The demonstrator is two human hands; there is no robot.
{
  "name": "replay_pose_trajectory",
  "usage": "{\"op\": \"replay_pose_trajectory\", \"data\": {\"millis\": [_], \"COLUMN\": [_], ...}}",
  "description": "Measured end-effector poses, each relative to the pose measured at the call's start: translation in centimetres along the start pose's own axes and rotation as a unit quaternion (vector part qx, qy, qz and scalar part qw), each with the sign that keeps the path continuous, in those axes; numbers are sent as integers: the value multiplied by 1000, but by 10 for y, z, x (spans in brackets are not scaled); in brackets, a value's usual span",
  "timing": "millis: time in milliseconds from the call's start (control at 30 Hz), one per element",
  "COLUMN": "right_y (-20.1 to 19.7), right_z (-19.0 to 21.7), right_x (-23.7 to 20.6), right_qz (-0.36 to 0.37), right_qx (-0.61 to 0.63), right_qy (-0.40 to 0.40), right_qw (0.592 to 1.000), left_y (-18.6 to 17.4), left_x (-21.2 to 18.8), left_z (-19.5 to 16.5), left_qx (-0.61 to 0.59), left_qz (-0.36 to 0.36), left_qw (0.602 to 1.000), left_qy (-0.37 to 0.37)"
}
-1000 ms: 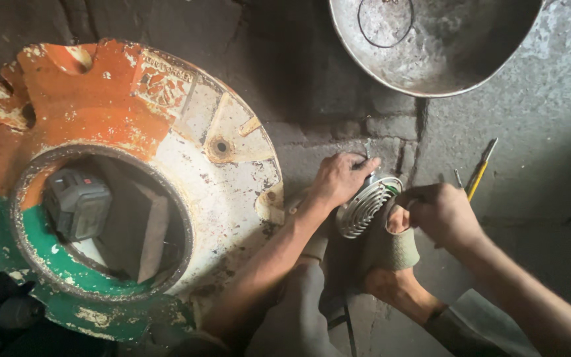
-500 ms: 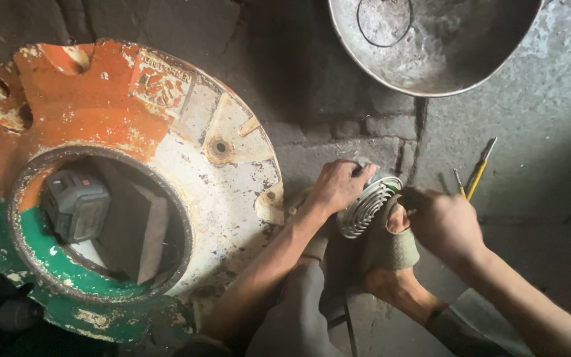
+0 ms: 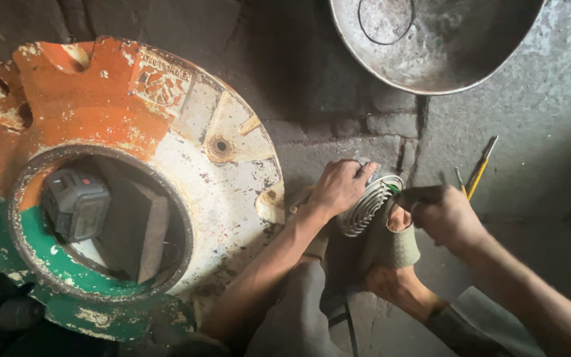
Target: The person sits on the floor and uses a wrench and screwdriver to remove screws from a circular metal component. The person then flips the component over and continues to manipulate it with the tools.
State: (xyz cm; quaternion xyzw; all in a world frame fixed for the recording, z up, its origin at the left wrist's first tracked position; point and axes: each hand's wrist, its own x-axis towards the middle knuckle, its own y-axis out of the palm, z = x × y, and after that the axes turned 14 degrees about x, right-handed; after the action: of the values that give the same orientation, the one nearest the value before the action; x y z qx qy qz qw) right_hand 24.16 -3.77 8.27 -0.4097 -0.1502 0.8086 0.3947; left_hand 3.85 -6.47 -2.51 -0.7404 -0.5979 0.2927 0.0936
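Left hand (image 3: 340, 187) clamped over round white ribbed grille part (image 3: 367, 206), at 4 o'clock off big orange-white-green painted metal disc (image 3: 133, 132). Right hand (image 3: 445, 215) fisted, contents can't tell, touching grille edge. Yellow-handled screwdriver (image 3: 479, 170) approx 1 o'clock, nr right hand.

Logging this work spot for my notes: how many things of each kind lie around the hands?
Round ribbed part held by left hand and right hand: 1
Painted metal disc: 1
Metal basin: 1
Screwdrivers: 2
Grey box: 1
Total: 6
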Motion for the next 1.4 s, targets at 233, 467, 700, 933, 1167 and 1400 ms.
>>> {"op": "replay_pose_trajectory", "data": {"millis": [233, 467, 700, 933, 1167, 1400], "right_y": [-7, -21, -4, -5, -3, 0], "right_z": [48, 63, 28, 11, 15, 21], "right_x": [-3, 10, -4, 6, 6, -2], "right_qz": [56, 35, 47, -22, 40, -12], "right_qx": [-332, 120, -354, 393, -200, 2], "right_qy": [-87, 385, -128, 374, -56, 80], "right_qw": [937, 914, 925, 840, 977, 997], "left_y": [-1, -15, -2, 7, -4, -4], "left_x": [48, -6, 66, 11, 43, 87], "left_z": [-21, -20, -28, -1, -7, -10], "left_qx": [91, -72, 103, 20, 100, 138], "left_qz": [82, -24, 140, -22, 61, 245], "left_qw": [992, 995, 983, 999, 993, 959], "left_qy": [-30, -59, -55, -20, -20, -21]}}
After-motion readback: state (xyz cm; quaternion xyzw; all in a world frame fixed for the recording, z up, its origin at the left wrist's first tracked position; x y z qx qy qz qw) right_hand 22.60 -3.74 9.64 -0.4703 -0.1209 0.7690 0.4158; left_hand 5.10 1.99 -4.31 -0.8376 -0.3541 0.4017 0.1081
